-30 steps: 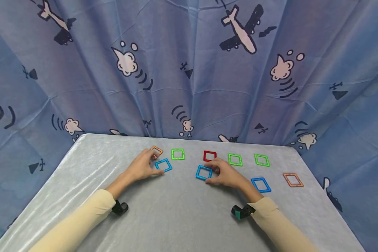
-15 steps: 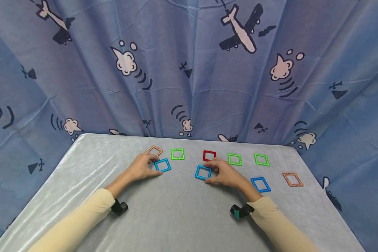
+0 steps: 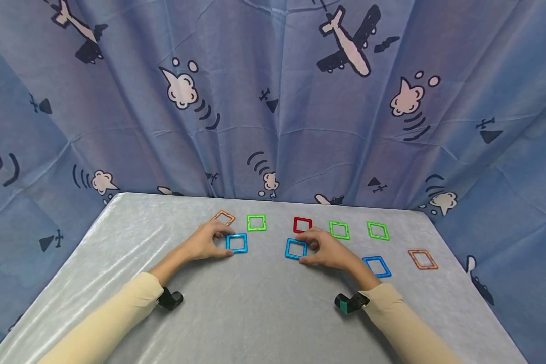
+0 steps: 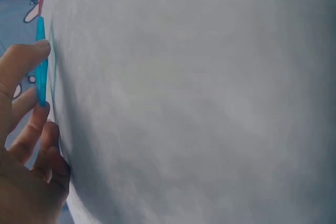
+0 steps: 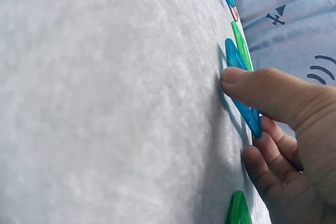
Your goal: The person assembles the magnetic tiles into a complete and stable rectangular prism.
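Note:
A light-blue square magnetic tile frame (image 3: 246, 243) is pinched by its left side between thumb and fingers of my left hand (image 3: 203, 241). My right hand (image 3: 328, 251) grips the right side of a second light-blue square tile (image 3: 288, 247), thumb on the near edge and fingers on the far one. In the left wrist view the left tile (image 4: 42, 80) appears edge-on, raised off the cloth. The right wrist view has the right tile (image 5: 242, 103) slightly above its shadow. The two tiles are level with each other, with a gap between them.
Behind my left hand lie an orange tile (image 3: 228, 214) and a green tile (image 3: 257, 216). A red tile (image 3: 303, 219) and two green tiles (image 3: 339, 224) (image 3: 378, 224) line the back right. A darker blue tile (image 3: 387, 268) is near my right wrist, an orange tile (image 3: 422, 251) farther right.
The left tile has turned from a slant to nearly straight and come slightly nearer to me. The right tile has turned a little and shifted slightly right.

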A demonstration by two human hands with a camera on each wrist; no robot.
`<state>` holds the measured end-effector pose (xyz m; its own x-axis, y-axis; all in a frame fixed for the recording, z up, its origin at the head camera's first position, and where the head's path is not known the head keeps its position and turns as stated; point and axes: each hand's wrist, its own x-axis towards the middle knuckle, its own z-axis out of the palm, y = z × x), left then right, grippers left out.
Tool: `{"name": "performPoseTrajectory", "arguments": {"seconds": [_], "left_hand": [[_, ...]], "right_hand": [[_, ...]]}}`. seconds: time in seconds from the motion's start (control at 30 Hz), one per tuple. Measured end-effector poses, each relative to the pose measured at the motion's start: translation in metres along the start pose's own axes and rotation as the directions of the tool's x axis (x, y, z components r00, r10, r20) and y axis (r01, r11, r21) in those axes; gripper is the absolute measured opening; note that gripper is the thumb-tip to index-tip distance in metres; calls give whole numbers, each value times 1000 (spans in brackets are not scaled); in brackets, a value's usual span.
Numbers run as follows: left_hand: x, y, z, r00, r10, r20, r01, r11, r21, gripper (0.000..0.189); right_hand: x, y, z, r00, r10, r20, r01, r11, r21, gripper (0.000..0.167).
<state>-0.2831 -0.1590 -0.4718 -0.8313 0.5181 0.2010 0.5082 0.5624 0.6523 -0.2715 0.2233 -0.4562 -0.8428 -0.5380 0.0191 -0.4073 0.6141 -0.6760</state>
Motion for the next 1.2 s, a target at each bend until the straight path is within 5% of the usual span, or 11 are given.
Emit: {"name": "performPoseTrajectory", "arguments": {"seconds": [0.7,1.2], "left_hand": [[22,30,23,994,71,85,-74,997,32,53],[27,37,36,989,91,120,-101,992,77,51]], "right_hand": [[18,-14,12,996,-75,40,75,997,-15,55],[20,-23,19,995,-34,89,34,999,1,53]]}}
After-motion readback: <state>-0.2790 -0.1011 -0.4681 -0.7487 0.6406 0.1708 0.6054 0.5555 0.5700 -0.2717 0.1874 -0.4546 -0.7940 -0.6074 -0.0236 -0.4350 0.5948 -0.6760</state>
